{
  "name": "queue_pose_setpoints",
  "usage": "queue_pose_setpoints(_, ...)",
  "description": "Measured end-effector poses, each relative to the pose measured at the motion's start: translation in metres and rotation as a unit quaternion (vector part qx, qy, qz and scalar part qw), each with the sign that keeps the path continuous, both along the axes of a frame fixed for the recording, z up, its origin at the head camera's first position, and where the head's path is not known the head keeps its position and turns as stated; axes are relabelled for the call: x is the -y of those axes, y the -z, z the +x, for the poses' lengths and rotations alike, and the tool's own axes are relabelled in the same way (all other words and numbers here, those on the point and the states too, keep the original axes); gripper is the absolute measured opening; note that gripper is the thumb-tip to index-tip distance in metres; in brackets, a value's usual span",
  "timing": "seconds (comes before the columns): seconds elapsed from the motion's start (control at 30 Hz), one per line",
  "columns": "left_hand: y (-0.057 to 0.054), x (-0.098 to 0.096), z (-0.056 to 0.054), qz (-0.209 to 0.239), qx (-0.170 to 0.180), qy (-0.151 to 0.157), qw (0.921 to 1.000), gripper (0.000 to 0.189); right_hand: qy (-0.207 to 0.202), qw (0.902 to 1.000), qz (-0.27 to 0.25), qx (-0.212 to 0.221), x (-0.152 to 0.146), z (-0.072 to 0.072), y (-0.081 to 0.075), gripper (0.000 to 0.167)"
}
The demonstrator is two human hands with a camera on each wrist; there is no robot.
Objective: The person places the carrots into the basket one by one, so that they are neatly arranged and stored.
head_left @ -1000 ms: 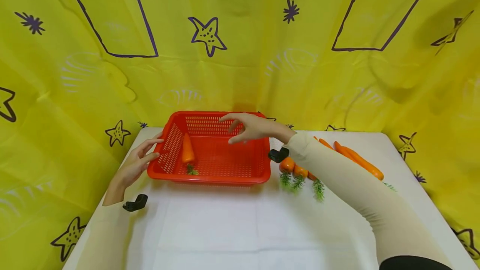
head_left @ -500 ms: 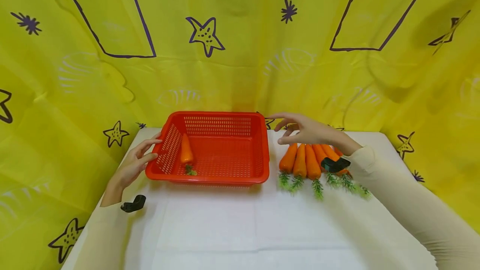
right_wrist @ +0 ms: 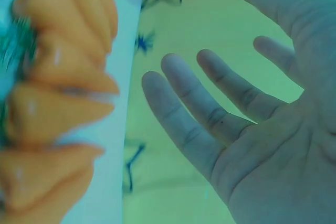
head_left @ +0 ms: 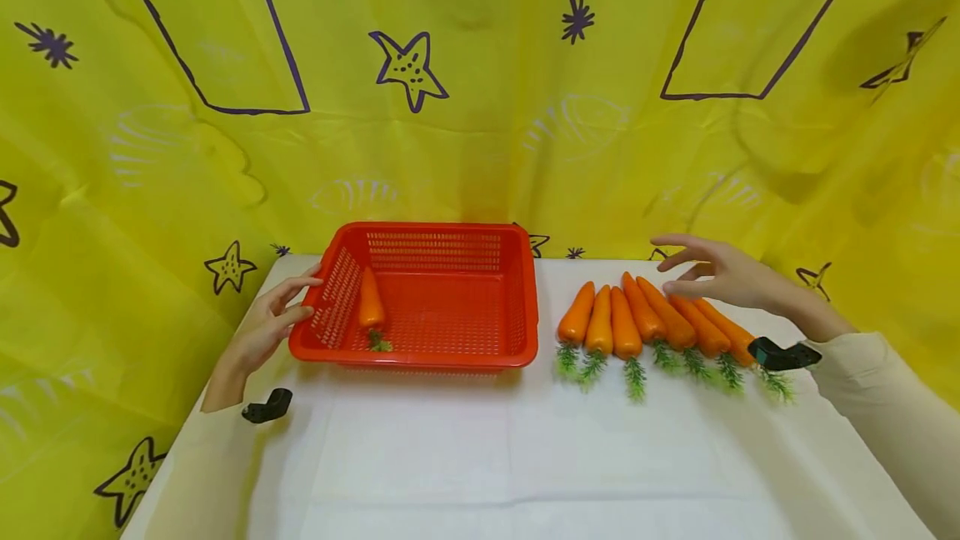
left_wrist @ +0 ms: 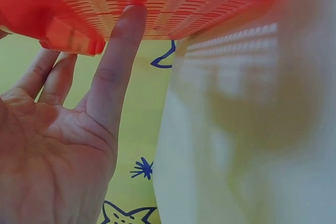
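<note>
While the left grip (head_left: 258, 332) rests at the left end of the red basket (head_left: 420, 357), just as it did a second ago, the right grip (head_left: 723, 275) is what changes place. It hung over the basket's inside a second ago and passed the right rim half a second later; now it hovers over the far right part of the carrot row (head_left: 626, 327). It grasps nothing: the right wrist view shows a bare palm with loosely spread fingers (right_wrist: 178, 114). The carrots there are blurred and look apart from it.

Seven carrots lie side by side on the bench (head_left: 420, 457), right of the basket, narrow tips toward the yellow sheet (head_left: 480, 148) and leafy tops (head_left: 634, 377) toward the person. Because the right arm moves aside, the whole row shows more fully. An eighth, the lone carrot (head_left: 371, 300), lies inside the basket near its left wall, unmoved in these frames.

For the work, this reads as attention turning from the basket to the row, where most of the carrots remain, with the right side unburdened. On the left, the fingers are fairly straight rather than clenched, one touching the slotted wall from outside; that contact probably helps steady the basket.
</note>
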State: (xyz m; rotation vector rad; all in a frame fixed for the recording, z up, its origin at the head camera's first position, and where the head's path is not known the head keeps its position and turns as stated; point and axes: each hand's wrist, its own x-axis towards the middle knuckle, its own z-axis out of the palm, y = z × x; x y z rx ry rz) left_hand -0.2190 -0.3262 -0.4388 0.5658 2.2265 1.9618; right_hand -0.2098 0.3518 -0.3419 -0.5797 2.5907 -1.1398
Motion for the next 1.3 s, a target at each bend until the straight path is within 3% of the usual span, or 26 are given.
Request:
queue_pose_setpoints(0.27, 0.0, 0.0, -0.002, 0.021, -0.002, 0.013, 0.9997, 0.041, 0.062, 0.9971, 0.034, 0.026, -0.054, 0.006, 0.013, 0.073)
queue_pose_setpoints(0.4, 0.002, 0.001, -0.002, 0.024, 0.007, 0.018, 0.9995, 0.042, 0.074, 0.9952, 0.047, 0.043, -0.07, 0.006, 0.024, 0.072)
queue_pose_setpoints(0.8, 0.006, -0.002, -0.006, 0.032, 0.019, 0.022, 0.9991, 0.043, 0.019, 0.9903, 0.061, 0.124, -0.104, 0.002, 0.06, 0.067)
queue_pose_setpoints(1.03, 0.005, -0.001, -0.004, 0.045, 0.024, 0.034, 0.9981, 0.042, 0.006, 0.98, 0.065, 0.188, -0.106, -0.002, 0.069, 0.065)
queue_pose_setpoints(1.3, 0.007, 0.002, -0.003, 0.053, 0.02, 0.043, 0.9974, 0.042, 0.013, 0.9784, 0.07, 0.194, -0.104, -0.003, 0.071, 0.066)
